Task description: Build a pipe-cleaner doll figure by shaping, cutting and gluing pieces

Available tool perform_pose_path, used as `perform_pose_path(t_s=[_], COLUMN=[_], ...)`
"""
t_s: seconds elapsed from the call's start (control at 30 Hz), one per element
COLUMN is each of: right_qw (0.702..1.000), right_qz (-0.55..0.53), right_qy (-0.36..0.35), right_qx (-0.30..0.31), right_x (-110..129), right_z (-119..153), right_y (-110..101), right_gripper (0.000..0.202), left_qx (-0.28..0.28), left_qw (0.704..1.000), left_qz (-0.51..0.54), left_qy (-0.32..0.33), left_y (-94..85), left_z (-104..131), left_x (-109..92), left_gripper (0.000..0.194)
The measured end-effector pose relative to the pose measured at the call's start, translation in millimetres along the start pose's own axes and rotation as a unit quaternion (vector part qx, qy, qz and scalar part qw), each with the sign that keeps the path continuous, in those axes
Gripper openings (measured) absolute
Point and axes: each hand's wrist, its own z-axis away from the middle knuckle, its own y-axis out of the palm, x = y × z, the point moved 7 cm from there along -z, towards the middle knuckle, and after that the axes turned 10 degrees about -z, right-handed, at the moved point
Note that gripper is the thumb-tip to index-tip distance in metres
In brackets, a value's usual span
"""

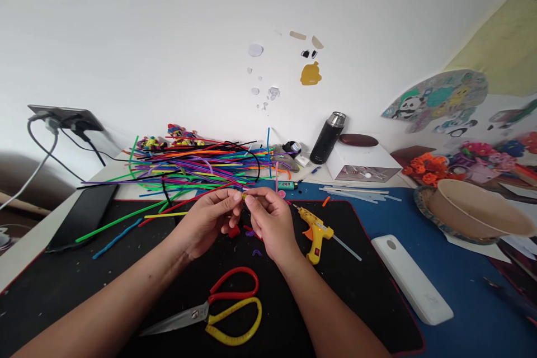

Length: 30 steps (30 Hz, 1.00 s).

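My left hand (213,217) and my right hand (271,218) meet above the black mat (104,291), thumbs and forefingers pinched together. Between the fingertips shows a small yellow piece (244,196), mostly covered; its exact kind is too small to make out. Just below the hands lie a red bit (234,231) and a short curled purple pipe cleaner (257,253). Nearer to me, scissors (201,313) with one red and one yellow handle rest on the mat. A yellow hot glue gun (314,232) with a glue stick in its back lies right of my right hand.
A pile of colourful pipe cleaners (197,162) spreads behind my hands. Spare glue sticks (361,193), a black flask (329,137) and a white box (364,165) stand or lie back right. A white power bank (413,279) and a beige bowl (482,210) are at the right.
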Motion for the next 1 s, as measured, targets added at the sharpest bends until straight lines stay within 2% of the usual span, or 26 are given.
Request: perform_pose_path(t_s=[0.27,0.5,0.57,0.67,0.73,0.8,0.93,1.0], right_qw=[1.0,1.0,0.999,0.979,0.942,0.882,0.724,0.669], right_qz=[0.022,0.007,0.034,0.145,0.268,0.393,0.572,0.614], right_qy=[-0.014,-0.009,0.017,0.073,0.068,0.045,0.015,0.009], right_qx=[0.009,-0.021,0.008,0.122,0.19,0.255,0.386,0.419], right_x=[2,0,-5,-17,-20,-22,-29,-33], right_z=[2,5,13,34,50,65,90,98], right_y=[0,-2,4,21,28,34,41,41], right_gripper=[0.038,0.041,0.041,0.039,0.029,0.026,0.052,0.056], left_qx=[0.005,0.007,0.012,0.014,0.015,0.018,0.01,0.009], left_qw=[1.0,1.0,1.0,0.999,0.998,0.997,0.995,0.994], left_qz=[-0.026,0.001,0.01,0.031,0.048,0.066,0.093,0.104], left_qy=[-0.012,-0.001,0.009,0.023,0.028,0.03,0.03,0.035], left_y=[-0.8,-9.8,-13.2,-16.6,-17.1,-16.8,-19.4,-21.0], left_z=[0,0,0,-1,-2,-2,-2,-2], left_x=[-1,-12,-17,-23,-26,-28,-31,-33], left_gripper=[0.048,0.046,0.045,0.043,0.043,0.044,0.044,0.043])
